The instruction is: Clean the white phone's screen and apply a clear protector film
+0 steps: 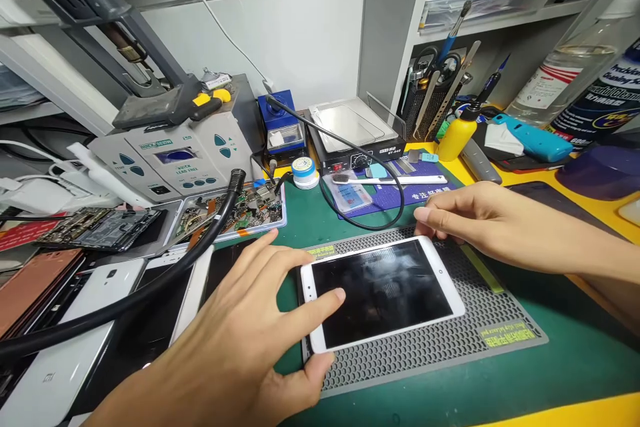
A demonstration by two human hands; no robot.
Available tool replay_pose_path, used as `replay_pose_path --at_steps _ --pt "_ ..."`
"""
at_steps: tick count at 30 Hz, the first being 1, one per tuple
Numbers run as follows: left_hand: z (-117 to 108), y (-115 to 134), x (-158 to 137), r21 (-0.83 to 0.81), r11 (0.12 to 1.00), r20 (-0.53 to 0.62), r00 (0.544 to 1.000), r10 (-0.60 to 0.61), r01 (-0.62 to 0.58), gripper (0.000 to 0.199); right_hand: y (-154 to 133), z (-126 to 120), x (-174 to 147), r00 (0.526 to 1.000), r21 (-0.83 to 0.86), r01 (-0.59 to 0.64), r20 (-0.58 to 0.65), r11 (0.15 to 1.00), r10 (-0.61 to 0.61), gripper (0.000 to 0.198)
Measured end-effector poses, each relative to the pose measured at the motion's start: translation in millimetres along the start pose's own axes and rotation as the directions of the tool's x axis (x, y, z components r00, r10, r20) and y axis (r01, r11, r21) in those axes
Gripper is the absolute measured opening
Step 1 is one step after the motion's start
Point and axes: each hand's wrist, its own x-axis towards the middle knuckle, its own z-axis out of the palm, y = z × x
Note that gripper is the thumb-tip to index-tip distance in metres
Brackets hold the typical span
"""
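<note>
A white-framed smartphone (385,293) with a black, reflective screen lies face up on a grey honeycomb pad (500,307). My left hand (250,320) spans its left end. One fingertip is at the upper left corner, another finger reaches over the screen, and the thumb is at the lower left corner. At the phone's upper right corner is my right hand (475,220), its thumb and fingers curled together in a pinch. Whatever may be between those fingertips is too small or hidden to make out.
A black hose (200,260) arches across phones and parts on the left, near a hot air station (175,153). Behind the pad are a looped black cable (360,223), a toothbrush (400,180), a flux jar (304,172) and a heating plate (355,127). A yellow bottle (460,133) stands right.
</note>
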Motion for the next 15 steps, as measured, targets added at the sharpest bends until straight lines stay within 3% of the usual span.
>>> replay_pose_path --at_steps 15 --pt "-1.1 -1.7 -0.2 -0.022 1.000 0.004 1.000 -0.006 0.006 0.046 9.3 1.1 1.2 0.998 -0.043 0.045 -0.039 0.998 -0.047 0.055"
